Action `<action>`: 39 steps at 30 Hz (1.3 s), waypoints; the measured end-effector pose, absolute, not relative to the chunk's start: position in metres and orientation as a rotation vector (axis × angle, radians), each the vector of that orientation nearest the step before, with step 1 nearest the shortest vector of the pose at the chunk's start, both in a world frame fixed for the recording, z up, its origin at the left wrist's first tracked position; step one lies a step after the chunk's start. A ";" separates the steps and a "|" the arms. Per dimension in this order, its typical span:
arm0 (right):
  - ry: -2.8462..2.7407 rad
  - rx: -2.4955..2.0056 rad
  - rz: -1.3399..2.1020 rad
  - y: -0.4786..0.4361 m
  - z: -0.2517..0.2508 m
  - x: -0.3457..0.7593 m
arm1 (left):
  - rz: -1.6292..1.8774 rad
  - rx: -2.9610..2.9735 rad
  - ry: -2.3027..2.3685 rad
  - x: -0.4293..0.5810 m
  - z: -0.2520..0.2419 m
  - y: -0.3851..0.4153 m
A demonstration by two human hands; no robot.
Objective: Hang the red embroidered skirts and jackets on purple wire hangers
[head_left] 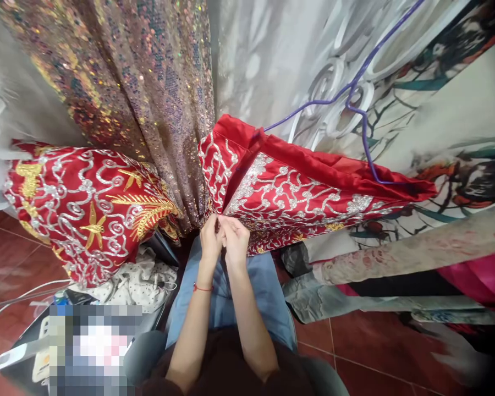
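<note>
A red satin garment (309, 181) with silver embroidery hangs in front of me on a purple wire hanger (313, 103). An open slit runs down from its top edge and narrows to a point where my hands meet. My left hand (211, 239) pinches the cloth just left of that point, its fingertips partly hidden. Close beside it, almost touching, my right hand (236, 236) has bent fingers closed on the cloth on the other side. Anything small between the fingertips cannot be made out.
On the left lies more red cloth (94, 203) with gold and silver embroidery, above a dotted white cloth (144, 283). A sequined curtain (160, 82) hangs behind. Folded clothes (371, 264) hang at right. A dark stool or case (25, 335) bears several items.
</note>
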State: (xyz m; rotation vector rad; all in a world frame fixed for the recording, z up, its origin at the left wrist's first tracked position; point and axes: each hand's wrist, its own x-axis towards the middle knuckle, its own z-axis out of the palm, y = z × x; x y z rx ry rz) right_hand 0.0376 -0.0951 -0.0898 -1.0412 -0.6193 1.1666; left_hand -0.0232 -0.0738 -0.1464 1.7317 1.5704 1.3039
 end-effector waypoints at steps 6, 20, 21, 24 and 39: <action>-0.627 -1.007 1.002 -0.081 -0.043 0.034 | 1.311 1.682 1.544 -0.013 -0.142 -0.070; -0.728 -0.978 0.780 -0.049 0.007 0.039 | 1.298 1.739 1.564 -0.012 -0.138 -0.068; -0.730 -0.992 0.766 -0.047 0.008 0.038 | 1.293 1.756 1.571 -0.013 -0.138 -0.067; -0.724 -1.012 0.739 -0.041 0.011 0.034 | 1.283 1.811 1.590 -0.015 -0.137 -0.067; -0.870 -0.918 0.646 -0.037 0.037 0.063 | 1.333 1.917 1.602 -0.005 -0.156 -0.074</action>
